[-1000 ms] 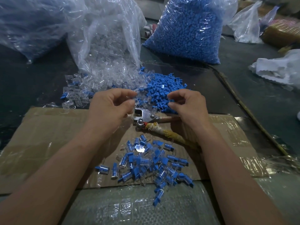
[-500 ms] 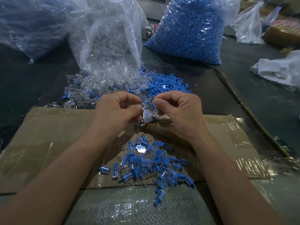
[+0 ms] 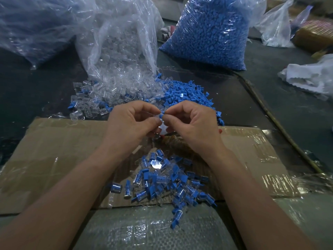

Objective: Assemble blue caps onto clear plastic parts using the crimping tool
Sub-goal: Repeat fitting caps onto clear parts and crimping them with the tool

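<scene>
Left hand (image 3: 133,121) and right hand (image 3: 191,121) pinch one blue cap (image 3: 161,115) — above the cardboard (image 3: 54,150).

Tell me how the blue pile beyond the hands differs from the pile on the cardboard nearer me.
The far pile is solid blue caps, densely heaped; the near pile mixes blue with clear plastic and is scattered more loosely. The far pile sits on the dark table, the near pile on the cardboard. Both hold small pieces of the same blue.
</scene>
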